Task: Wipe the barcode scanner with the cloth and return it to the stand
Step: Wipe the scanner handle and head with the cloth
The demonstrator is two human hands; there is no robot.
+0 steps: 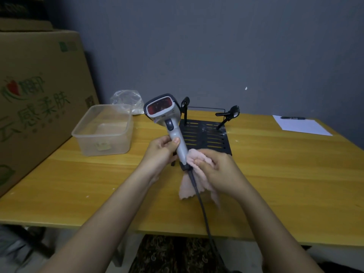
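Near the stand (205, 134), left hand (161, 152) grips the scanner (167, 119) steady; right hand (214, 170) fingers (201, 161) press the cloth (189, 186) against its handle base.

Only readable text: cardboard box (39, 95) at left of the frame, green Chinese print, big characters "云感柔肤" running diagonally. Logo above it has a red-and-green emblem, its characters too blurred to read. Small label on the plastic container (102, 131): illegible.

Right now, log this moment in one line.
left hand holds scanner | right hand wipes handle with cloth | stand empty
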